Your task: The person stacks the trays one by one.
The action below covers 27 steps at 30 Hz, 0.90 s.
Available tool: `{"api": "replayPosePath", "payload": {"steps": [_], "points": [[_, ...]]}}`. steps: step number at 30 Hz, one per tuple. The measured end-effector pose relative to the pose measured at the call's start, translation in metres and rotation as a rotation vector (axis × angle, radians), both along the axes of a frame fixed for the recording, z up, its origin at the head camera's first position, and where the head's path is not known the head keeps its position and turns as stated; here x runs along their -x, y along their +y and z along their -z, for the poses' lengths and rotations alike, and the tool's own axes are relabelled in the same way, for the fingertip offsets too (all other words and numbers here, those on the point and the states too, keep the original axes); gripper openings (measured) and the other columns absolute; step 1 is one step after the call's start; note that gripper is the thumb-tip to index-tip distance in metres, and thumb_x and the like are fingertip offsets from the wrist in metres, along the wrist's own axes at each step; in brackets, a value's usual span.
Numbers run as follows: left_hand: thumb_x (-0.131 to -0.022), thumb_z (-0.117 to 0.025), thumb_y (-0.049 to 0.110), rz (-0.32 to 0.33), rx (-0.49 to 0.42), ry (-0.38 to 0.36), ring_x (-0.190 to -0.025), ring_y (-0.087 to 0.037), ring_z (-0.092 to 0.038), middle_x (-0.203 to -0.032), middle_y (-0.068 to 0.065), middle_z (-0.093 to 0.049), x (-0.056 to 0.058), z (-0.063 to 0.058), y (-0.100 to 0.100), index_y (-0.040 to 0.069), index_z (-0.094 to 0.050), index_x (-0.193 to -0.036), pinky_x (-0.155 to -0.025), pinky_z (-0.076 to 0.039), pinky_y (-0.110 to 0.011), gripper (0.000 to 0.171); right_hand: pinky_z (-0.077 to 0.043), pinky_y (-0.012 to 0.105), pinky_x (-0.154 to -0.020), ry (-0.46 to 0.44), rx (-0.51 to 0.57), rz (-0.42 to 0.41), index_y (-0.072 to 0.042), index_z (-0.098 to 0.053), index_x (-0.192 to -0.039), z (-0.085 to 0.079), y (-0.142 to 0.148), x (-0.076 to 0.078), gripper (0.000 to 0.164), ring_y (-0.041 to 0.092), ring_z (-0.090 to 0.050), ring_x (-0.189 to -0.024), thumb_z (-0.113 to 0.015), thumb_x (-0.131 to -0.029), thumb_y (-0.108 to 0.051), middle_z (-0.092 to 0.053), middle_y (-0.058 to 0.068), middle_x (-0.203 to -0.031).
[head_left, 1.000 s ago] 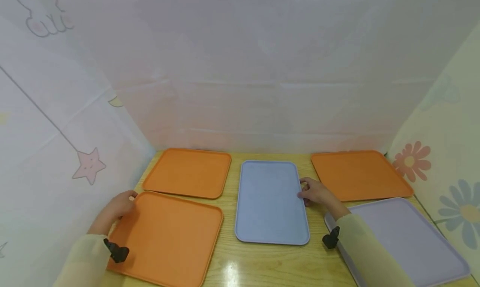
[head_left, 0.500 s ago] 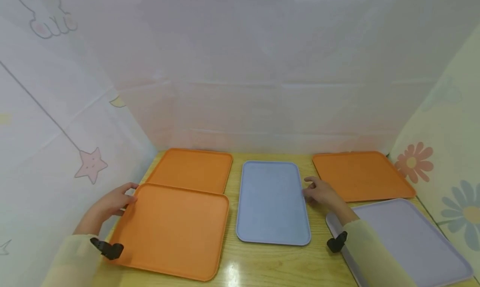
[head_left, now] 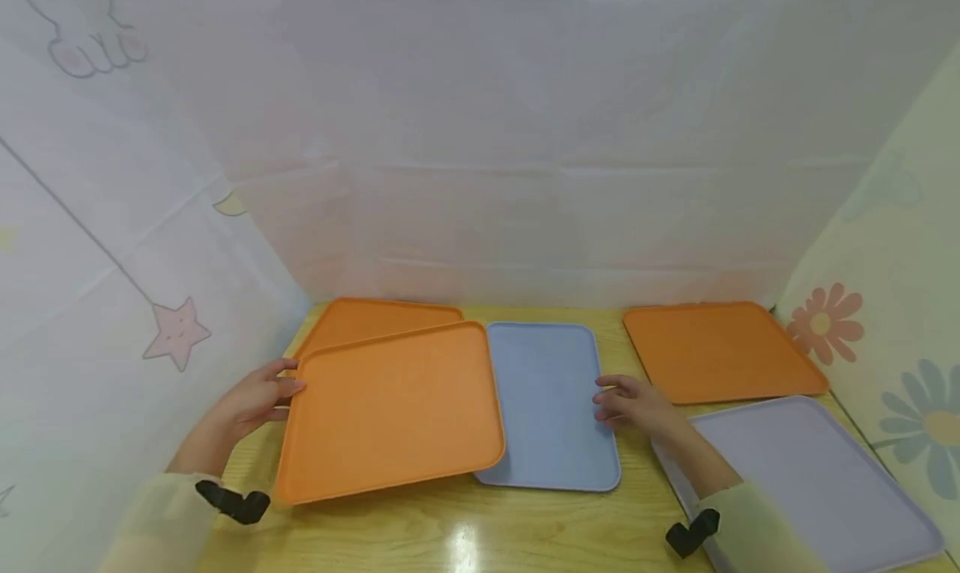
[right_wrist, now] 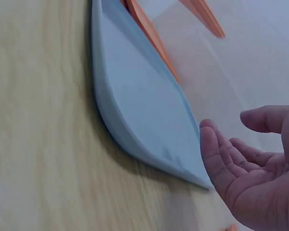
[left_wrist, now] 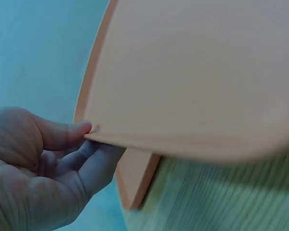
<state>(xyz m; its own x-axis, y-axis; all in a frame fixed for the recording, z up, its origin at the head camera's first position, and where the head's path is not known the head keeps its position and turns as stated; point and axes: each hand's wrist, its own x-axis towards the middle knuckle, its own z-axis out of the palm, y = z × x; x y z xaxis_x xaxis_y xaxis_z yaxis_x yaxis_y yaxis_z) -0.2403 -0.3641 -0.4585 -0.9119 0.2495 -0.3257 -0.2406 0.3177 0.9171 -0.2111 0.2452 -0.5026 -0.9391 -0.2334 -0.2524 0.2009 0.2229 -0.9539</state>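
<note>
My left hand pinches the left edge of an orange tray, thumb on top and fingers beneath, as the left wrist view shows. The tray is raised and tilted, its right end over part of a light blue tray. That blue tray lies flat on the table, its left side hidden by the orange one. Near the blue tray's right edge is my right hand, fingers relaxed and thumb apart, with nothing held. In the right wrist view a gap shows between the thumb and fingers of the right hand.
Behind the raised tray another orange tray lies at the back left, partly covered. A third orange tray sits at the back right, with a lavender tray in front of it. Printed white sheets enclose the wooden table.
My left hand has lifted the front-left orange tray and carried it right and away from me, partly over the blue tray. My right hand has let go of the blue tray's edge.
</note>
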Motion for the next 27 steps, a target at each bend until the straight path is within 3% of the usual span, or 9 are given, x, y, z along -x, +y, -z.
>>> {"api": "replayPosePath", "payload": {"steps": [3, 6, 9, 14, 21, 27], "points": [[-0.108, -0.047, 0.013, -0.032, -0.028, 0.018, -0.1, -0.015, -0.065, -0.131, -0.019, -0.052, -0.002, -0.001, 0.02, -0.008, -0.009, -0.155, -0.085, -0.059, -0.039, 0.064, -0.057, 0.038, -0.093, -0.003, 0.069, -0.004, 0.01, -0.039, -0.147, -0.001, -0.012, -0.012, 0.059, 0.025, -0.07, -0.106, -0.06, -0.103, -0.023, -0.059, 0.029, -0.132], [-0.108, -0.048, 0.012, -0.074, -0.055, 0.037, -0.097, -0.014, -0.065, -0.127, -0.016, -0.054, -0.005, -0.001, 0.043, -0.009, -0.014, -0.153, -0.083, -0.059, -0.036, 0.06, -0.055, 0.041, -0.098, -0.032, 0.165, 0.022, 0.01, -0.035, -0.148, -0.001, -0.027, -0.025, 0.062, 0.024, -0.068, -0.11, -0.059, -0.103, -0.024, -0.056, 0.028, -0.137], [-0.107, -0.048, 0.01, -0.11, -0.091, 0.047, -0.094, -0.014, -0.066, -0.118, -0.009, -0.059, -0.007, 0.0, 0.066, -0.01, -0.02, -0.151, -0.081, -0.059, -0.033, 0.056, -0.053, 0.043, -0.101, -0.066, 0.297, 0.088, 0.01, -0.033, -0.149, 0.001, -0.043, -0.036, 0.061, 0.024, -0.067, -0.112, -0.059, -0.103, -0.021, -0.056, 0.024, -0.137], [-0.107, -0.046, 0.007, -0.17, -0.17, 0.034, -0.092, -0.014, -0.067, -0.115, -0.01, -0.061, -0.009, 0.005, 0.096, -0.009, -0.02, -0.154, -0.078, -0.059, -0.032, 0.056, -0.052, 0.044, -0.103, -0.106, 0.474, 0.22, 0.009, -0.035, -0.147, 0.003, -0.069, -0.049, 0.056, 0.028, -0.064, -0.117, -0.059, -0.102, -0.014, -0.055, 0.022, -0.137], [-0.106, -0.048, 0.004, -0.265, -0.259, 0.024, -0.095, -0.014, -0.066, -0.126, -0.018, -0.056, -0.01, 0.016, 0.13, -0.002, -0.018, -0.158, -0.078, -0.06, -0.031, 0.061, -0.053, 0.045, -0.101, -0.112, 0.537, 0.337, 0.008, -0.033, -0.148, 0.007, -0.094, -0.057, 0.058, 0.028, -0.063, -0.115, -0.06, -0.1, -0.01, -0.052, 0.024, -0.136], [-0.105, -0.049, 0.002, -0.319, -0.321, 0.019, -0.097, -0.016, -0.065, -0.127, -0.018, -0.055, -0.011, 0.02, 0.156, 0.001, -0.021, -0.158, -0.078, -0.06, -0.032, 0.061, -0.052, 0.048, -0.101, -0.099, 0.61, 0.398, 0.005, -0.03, -0.15, 0.008, -0.105, -0.057, 0.062, 0.025, -0.064, -0.111, -0.062, -0.098, -0.006, -0.054, 0.019, -0.128]]}}
